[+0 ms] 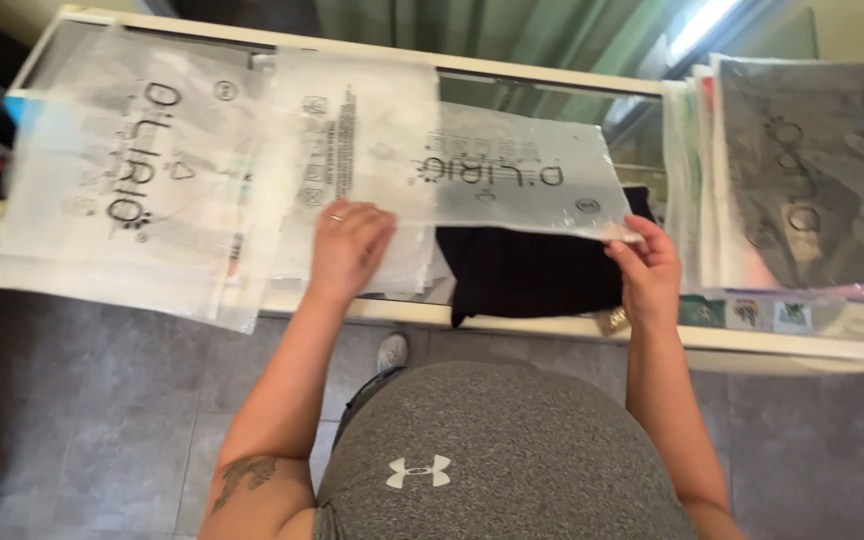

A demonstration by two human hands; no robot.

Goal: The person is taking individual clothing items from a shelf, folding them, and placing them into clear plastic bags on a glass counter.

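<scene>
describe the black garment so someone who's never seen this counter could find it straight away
Start at the long white counter running across the view. Near its front edge, between the person's left hand and right hand, lies a folded black garment, partly under the translucent plastic bag that the right hand holds at a corner. It is the only dark, unbagged item; the stack of bagged clothes to its right is wrapped.

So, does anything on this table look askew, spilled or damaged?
Nothing looks spilled or damaged. The clear plastic bags lie loosely fanned and tilted, some overhanging the table edge. The right hand lifts one bag above a black garment.
</scene>
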